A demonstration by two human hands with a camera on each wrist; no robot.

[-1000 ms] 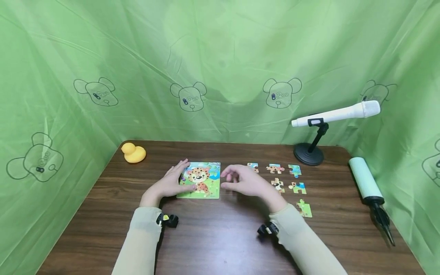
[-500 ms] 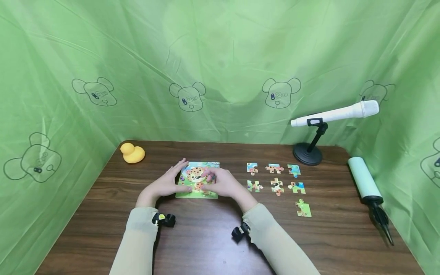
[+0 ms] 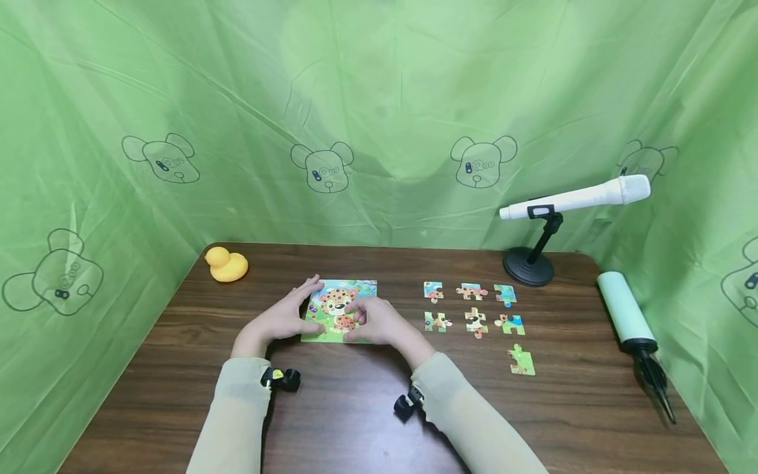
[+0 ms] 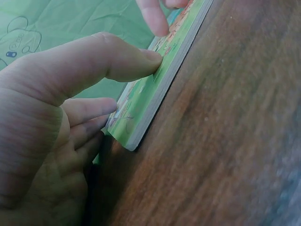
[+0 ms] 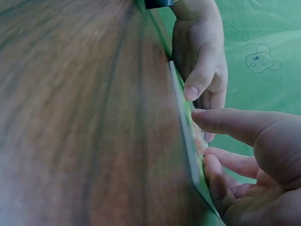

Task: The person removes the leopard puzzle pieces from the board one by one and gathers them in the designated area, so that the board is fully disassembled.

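A square jigsaw puzzle board (image 3: 336, 300) with a spotted cartoon cub lies on the table. My left hand (image 3: 283, 320) rests at its left side, thumb touching the picture and longer fingers stretched along the far left corner. In the left wrist view the thumb (image 4: 134, 61) lies over the board's face near its front edge. From the right, my right hand (image 3: 381, 321) bends over the board, thumb and fingertips apart at the picture. The right wrist view shows the right thumb (image 5: 225, 120) and fingertips close against the face, with no loose piece visible between them.
Several loose jigsaw pieces (image 3: 476, 322) lie spread right of the board. A yellow rubber duck (image 3: 227, 265) sits at the back left corner. A white microphone (image 3: 580, 196) on a black stand and a pale green hand pump (image 3: 628, 309) stand and lie at right.
My right hand has moved left from beside the board to over its picture, uncovering loose pieces at right. Its fingers have bent slightly. My left hand stays at the board's left side.
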